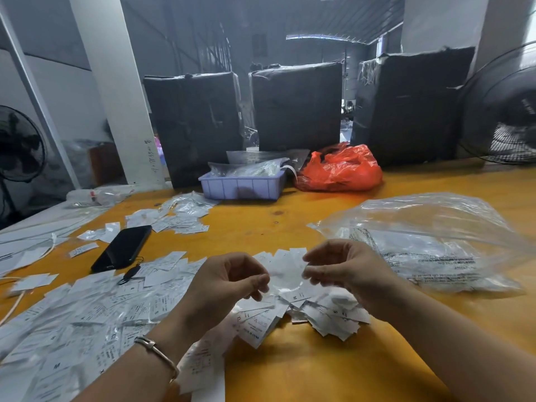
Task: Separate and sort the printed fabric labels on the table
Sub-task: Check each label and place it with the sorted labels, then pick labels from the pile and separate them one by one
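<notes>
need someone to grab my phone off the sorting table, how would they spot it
Start at the orange table and look at its left half, among the scattered white labels. The phone lies flat and slanted just beyond the big pile, left of the hands. It is the only black, glossy slab among white slips.

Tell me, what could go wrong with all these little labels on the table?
The two fans, the left fan and the right fan, might blow the loose labels about if switched on. The sorted and unsorted heaps lie close together, so they could mix again. The left hand and right hand pull at a thin, blurred label, which might slip or drop back into the pile.
</notes>
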The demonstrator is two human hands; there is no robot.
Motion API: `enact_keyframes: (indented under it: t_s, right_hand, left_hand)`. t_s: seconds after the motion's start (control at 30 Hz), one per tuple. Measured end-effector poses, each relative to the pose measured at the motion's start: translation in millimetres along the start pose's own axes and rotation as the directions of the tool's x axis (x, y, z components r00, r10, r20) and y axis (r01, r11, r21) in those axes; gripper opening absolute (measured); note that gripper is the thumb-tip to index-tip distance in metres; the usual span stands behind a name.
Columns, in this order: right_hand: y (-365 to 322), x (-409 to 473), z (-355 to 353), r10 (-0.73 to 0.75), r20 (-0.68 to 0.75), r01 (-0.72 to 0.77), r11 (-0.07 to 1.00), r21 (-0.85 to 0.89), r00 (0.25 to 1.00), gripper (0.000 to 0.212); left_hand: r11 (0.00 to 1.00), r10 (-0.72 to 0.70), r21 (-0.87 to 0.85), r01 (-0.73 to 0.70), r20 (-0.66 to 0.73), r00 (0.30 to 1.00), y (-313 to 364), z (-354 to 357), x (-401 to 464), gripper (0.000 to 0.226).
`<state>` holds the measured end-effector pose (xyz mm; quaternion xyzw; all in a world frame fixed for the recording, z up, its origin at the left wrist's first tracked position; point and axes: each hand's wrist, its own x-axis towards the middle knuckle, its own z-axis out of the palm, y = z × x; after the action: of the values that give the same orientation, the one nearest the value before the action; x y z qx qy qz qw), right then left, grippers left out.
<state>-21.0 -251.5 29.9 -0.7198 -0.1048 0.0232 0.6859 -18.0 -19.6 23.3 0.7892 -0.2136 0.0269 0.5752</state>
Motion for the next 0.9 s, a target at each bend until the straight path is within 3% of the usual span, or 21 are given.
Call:
enact_keyframes:
  t_s: [0.1, 0.17, 0.27, 0.33, 0.4, 0.5, 0.57, 0.63, 0.73, 0.8, 0.83, 0.9]
  right_hand:
    - [3, 7, -17, -0.154, -0.247, 0.093, 0.966, -0.241, 0.957, 0.016]
    - [6, 12, -32, -0.354, -0.399, 0.094, 0.836, -0.541, 0.846, 0.018]
    - [6, 17, -56, -0.608, -0.398, -0.009, 0.541, -0.841, 0.687, 0.019]
    - [4, 18, -69, -0.662, -0.375, -0.115, 0.402, -0.908, 0.648, 0.018]
    - [2, 17, -76, -0.63, -0.399, -0.221, 0.344, -0.913, 0.667, 0.023]
    - [5, 13, -77, -0.423, -0.469, -0.311, 0.391, -0.866, 0.775, 0.035]
    - [4, 11, -73, -0.262, -0.485, -0.42, 0.268, -0.867, 0.834, 0.032]
    - [1, 11, -67, -0.233, -0.474, -0.454, 0.136, -0.881, 0.849, 0.036]
    - [-3, 13, -54, -0.256, -0.406, -0.389, 0.116, -0.914, 0.877, 0.033]
    - [-3, 13, -41, -0.323, -0.275, -0.244, 0.135, -0.96, 0.906, 0.021]
    - [-2, 12, -33, -0.372, -0.192, -0.123, 0.202, -0.972, 0.908, 0.018]
    - [-2, 7, -16, -0.415, -0.085, 0.127, 0.458, -0.88, 0.906, 0.016]
  left_hand:
    - [1.0, -0.011, 0.027, 0.012, -0.03, 0.999, -1, -2, 1, 0.004]
    - [0.998, -0.012, 0.055, 0.014, -0.03, 0.999, -2, -3, 1, 0.004]
    - [0.998, -0.019, 0.066, 0.019, -0.015, 1.0, -3, -3, 1, 0.005]
    - [0.999, -0.018, 0.038, 0.018, -0.016, 1.0, -3, -3, 0, 0.01]
    - [1.0, -0.023, 0.005, 0.023, -0.027, 0.999, -3, -2, -1, 0.016]
    - [0.999, -0.04, 0.013, 0.041, -0.035, 0.999, -4, -2, -1, 0.022]
    - [0.999, -0.034, 0.037, 0.035, -0.033, 0.999, -4, -2, -1, 0.021]
    - [0.998, -0.023, 0.05, 0.025, -0.034, 0.999, -3, -2, -1, 0.015]
    - [0.999, -0.015, 0.045, 0.016, -0.026, 1.0, -2, -2, -1, 0.008]
    - [0.999, -0.016, 0.039, 0.016, -0.017, 1.0, -2, -2, -1, 0.006]
    - [0.999, -0.018, 0.033, 0.018, -0.008, 1.0, -2, -2, -1, 0.006]
    - [1.0, -0.023, 0.012, 0.023, 0.015, 1.0, -1, -1, -2, 0.006]
